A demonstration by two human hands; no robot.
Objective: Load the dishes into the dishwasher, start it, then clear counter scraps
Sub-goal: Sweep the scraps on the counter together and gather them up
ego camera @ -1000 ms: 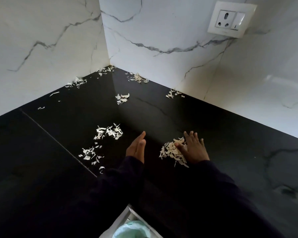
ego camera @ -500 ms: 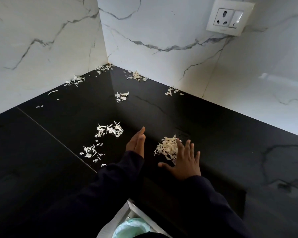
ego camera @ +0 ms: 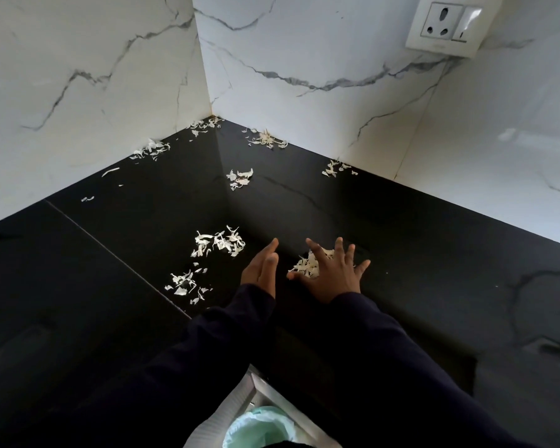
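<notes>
Pale vegetable scraps lie scattered over the black counter [ego camera: 417, 260]. My right hand [ego camera: 333, 276] lies flat with spread fingers on top of one heap of scraps [ego camera: 304, 265]. My left hand [ego camera: 262, 268] stands on its edge just left of that heap, fingers straight, palm facing it. More scraps [ego camera: 219, 242] sit to the left of my left hand, and a looser patch [ego camera: 185, 282] lies nearer the front. Small clusters lie by the back corner [ego camera: 204, 125] and along both walls.
White marble walls meet in a corner behind the counter. A white socket and switch plate [ego camera: 446, 27] hangs on the right wall. Below the counter's front edge a bin with a pale green liner [ego camera: 259, 428] shows between my sleeves.
My right hand first dragged the heap left toward my left hand, then moved forward and now lies over the heap with fingers spread. My left hand barely moved.
</notes>
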